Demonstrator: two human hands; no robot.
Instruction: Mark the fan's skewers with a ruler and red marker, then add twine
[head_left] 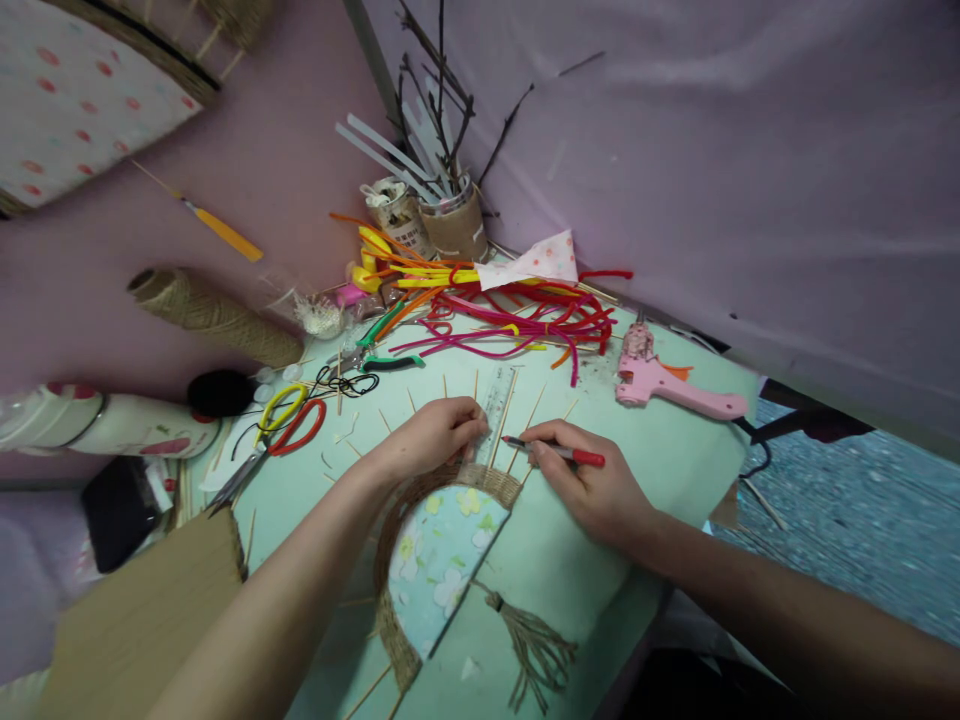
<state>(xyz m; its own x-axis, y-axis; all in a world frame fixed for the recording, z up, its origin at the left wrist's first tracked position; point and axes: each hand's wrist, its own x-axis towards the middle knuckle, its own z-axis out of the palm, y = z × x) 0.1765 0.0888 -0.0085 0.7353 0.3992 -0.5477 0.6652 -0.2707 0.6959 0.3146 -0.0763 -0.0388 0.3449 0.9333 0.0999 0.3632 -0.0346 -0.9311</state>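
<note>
My left hand is closed, its fingertips pressing on a clear ruler beside the thin wooden sticks. Held in my right hand is a red pen, its tip pointing left toward the sticks and the ruler's edge. Below both hands lies a half-round piece with blue floral fabric and a border of wound twine. Several thin sticks fan out from that border. A twine tassel hangs off its straight edge onto the table.
Scissors, green-handled pliers and a twine spool lie left. Pipe cleaners are heaped at the back, before a jar with glue sticks and twigs. A pink glue gun rests right; cardboard lies front left.
</note>
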